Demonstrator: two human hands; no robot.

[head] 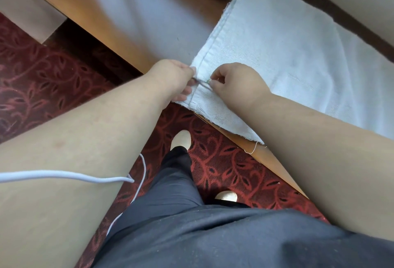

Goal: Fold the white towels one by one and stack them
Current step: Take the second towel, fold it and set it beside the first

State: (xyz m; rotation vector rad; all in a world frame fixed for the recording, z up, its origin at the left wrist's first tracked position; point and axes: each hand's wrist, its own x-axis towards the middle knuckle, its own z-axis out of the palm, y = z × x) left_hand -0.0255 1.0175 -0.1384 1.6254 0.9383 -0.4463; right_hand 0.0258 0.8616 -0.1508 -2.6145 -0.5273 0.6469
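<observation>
Pinching towel (287,54) hem, seemingly; length running up-right.

A wooden table (119,39) with an orange-brown edge runs diagonally across the view, its top shining pale with reflected light. Below it lies a dark red carpet (38,76) patterned with leafy vines. A white cable (64,175) crosses the lower left and loops down over the dark trousers (181,193) of the person standing at the table. Two light-coloured shoes show on the carpet, one (181,140) ahead near the table edge, the other (227,195) closer in. A loose thread (252,149) hangs over the table's edge. At the upper left stands a grey-beige piece of furniture (25,16); what it is cannot be told
</observation>
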